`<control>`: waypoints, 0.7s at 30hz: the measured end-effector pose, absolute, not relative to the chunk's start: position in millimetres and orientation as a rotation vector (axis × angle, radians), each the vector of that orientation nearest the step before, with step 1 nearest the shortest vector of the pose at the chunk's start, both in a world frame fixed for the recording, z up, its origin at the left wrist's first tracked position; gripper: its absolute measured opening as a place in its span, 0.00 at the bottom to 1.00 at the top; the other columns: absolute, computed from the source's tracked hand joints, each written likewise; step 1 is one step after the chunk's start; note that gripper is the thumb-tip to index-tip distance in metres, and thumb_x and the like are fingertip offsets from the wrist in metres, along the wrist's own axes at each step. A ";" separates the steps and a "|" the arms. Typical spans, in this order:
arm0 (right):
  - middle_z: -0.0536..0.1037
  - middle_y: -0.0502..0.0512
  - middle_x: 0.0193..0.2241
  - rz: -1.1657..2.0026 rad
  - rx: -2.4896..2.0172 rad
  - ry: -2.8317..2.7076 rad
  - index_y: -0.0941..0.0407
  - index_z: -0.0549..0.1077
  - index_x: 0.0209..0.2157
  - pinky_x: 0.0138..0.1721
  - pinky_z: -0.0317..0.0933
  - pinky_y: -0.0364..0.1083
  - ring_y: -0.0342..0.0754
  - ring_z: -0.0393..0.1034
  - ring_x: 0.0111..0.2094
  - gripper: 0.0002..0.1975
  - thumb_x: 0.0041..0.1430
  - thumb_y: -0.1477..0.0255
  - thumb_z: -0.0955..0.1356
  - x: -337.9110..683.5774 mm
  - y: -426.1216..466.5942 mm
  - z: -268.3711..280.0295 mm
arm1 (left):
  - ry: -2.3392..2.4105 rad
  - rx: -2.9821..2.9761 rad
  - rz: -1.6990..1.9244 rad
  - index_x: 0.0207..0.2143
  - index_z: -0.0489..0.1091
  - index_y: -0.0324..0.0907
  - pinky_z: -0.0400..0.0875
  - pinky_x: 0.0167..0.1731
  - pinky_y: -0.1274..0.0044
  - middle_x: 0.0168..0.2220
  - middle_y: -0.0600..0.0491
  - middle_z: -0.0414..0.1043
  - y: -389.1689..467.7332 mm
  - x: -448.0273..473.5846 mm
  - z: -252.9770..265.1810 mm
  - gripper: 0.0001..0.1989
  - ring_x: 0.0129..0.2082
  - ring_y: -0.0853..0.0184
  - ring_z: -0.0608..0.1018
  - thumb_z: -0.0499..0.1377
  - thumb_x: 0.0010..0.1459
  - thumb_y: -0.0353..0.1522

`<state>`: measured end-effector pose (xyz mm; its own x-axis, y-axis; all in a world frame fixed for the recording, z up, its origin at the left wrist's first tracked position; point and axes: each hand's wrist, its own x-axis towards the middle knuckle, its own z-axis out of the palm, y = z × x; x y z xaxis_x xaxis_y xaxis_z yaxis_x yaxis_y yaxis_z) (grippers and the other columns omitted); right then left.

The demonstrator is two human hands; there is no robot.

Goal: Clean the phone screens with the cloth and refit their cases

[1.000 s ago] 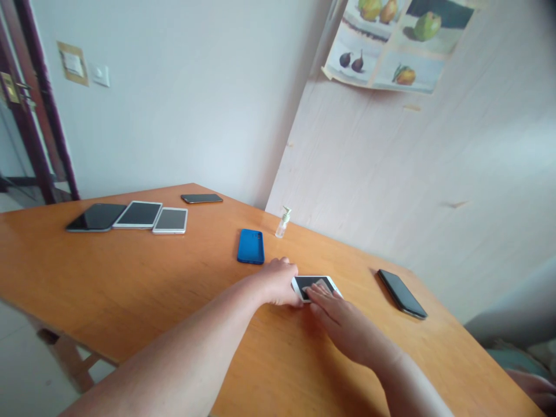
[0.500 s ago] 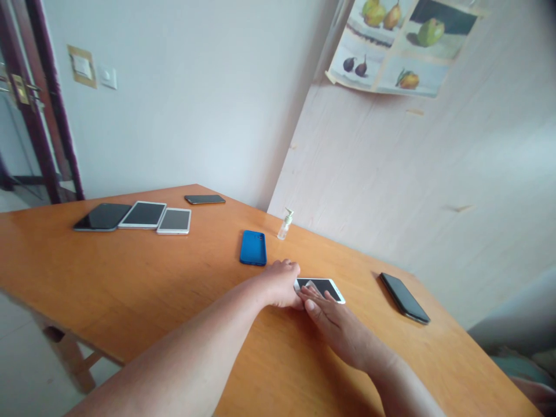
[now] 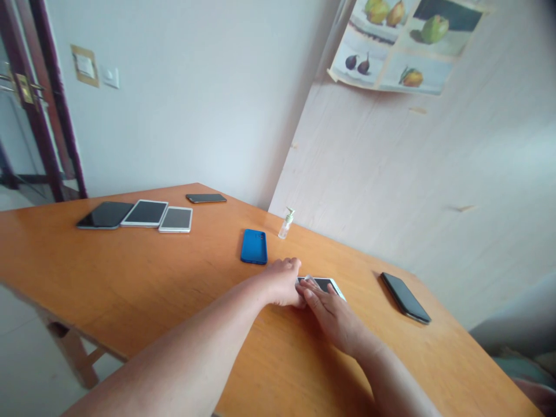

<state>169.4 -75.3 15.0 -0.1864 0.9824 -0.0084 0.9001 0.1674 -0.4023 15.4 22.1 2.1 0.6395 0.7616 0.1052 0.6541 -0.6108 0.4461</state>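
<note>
A white phone [image 3: 337, 288] with a dark screen lies face up on the table. My left hand [image 3: 284, 282] is closed on its left end. Over the screen, my right hand [image 3: 334, 317] presses a small whitish wipe [image 3: 311, 280] with its fingers stretched out and close together. The fingers hide much of the wipe and of the phone's near side. Just beyond my left hand is a blue phone case [image 3: 254, 247], its hollow side up. Behind that stands a small clear pump bottle [image 3: 285, 225] with a pale green top.
Two white tablets [image 3: 145, 213] [image 3: 176, 219] and a dark tablet [image 3: 104, 215] lie side by side at the left of the wooden table [image 3: 182, 278]. A dark phone [image 3: 206, 198] is by the far corner. Another dark phone [image 3: 405, 297] lies at the right.
My right hand has slid up and slightly left over the phone, along with the wipe, and now covers more of it. My left hand keeps its place on the phone's end.
</note>
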 end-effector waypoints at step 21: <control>0.60 0.53 0.65 0.334 -1.931 -2.114 0.48 0.63 0.62 0.65 0.29 0.66 0.52 0.44 0.68 0.27 0.70 0.57 0.49 178.1 -61.6 4.2 | 1.126 2.501 0.423 0.50 0.62 0.41 0.71 0.45 0.71 0.49 0.44 0.70 22.0 16.9 2.0 0.37 0.49 0.54 0.74 0.64 0.37 0.47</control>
<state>178.1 -61.6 4.2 -0.0842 0.9958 0.0349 0.9364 0.0911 -0.3388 16.9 22.0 2.0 0.6366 0.7618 0.1203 0.6525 -0.6151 0.4426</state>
